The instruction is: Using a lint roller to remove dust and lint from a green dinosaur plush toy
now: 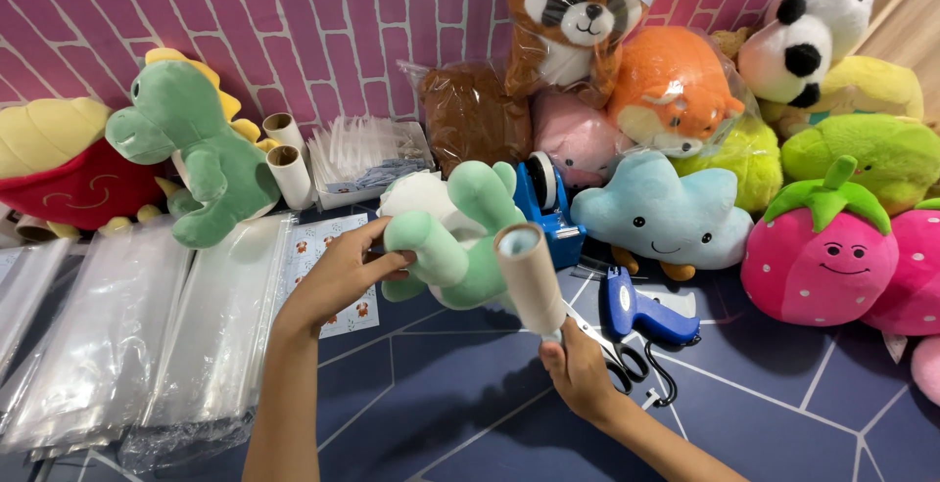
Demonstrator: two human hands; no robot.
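Behind my work stands a wall [323,22] papered with a pink brick pattern, its mortar lines pale. At the far right a strip of light wooden panel [906,17] meets it. Under everything lies a dark blue worktop [470,413] crossed by thin white lines that form angular shapes. The light is bright and even, with soft shadows.

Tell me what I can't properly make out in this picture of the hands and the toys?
- Green plush toy, head view: its face is turned away, and the lint roller covers its lower side.
- Scissors: partly hidden behind the right hand.
- Left hand: fingertips buried in the plush.
- Pink plush: mostly hidden behind other toys.
- Pink strawberry plush: cut off by the right edge.
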